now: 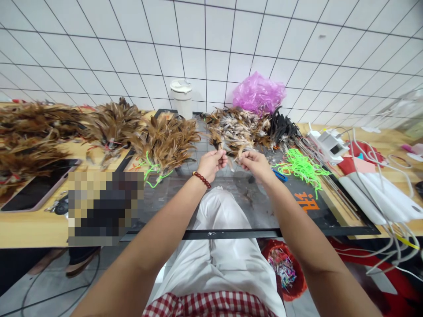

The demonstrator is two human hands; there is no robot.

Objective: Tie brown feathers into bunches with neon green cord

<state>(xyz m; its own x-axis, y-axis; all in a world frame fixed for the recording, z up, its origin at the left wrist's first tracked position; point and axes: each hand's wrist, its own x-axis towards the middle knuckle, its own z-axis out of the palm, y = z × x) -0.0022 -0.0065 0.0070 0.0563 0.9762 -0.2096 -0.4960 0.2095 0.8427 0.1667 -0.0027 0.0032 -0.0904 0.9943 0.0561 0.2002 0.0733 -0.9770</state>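
Note:
Over the dark, glossy board (231, 211), my two hands face each other a short way apart. My left hand (211, 167), with a beaded bracelet (201, 179) at the wrist, is closed in a pinch on a small pale feather (230, 164). Thumb and forefinger of my right hand (258, 165) are pinched on a little tan feather (241, 153). Just beyond the fingers lies a heap of brown and cream feathers (239, 127). Left of it spreads a bundle of brown feathers (168, 141) with bright green string (152, 169).
More feather bundles (112, 123) and a phone (39, 185) lie left. A lidded cup (181, 99) and pink plastic bag (259, 93) stand at the wall. Right are black feathers (284, 127), green string (300, 165), blue scissors (280, 175) and cables. A red bin (302, 288) sits below.

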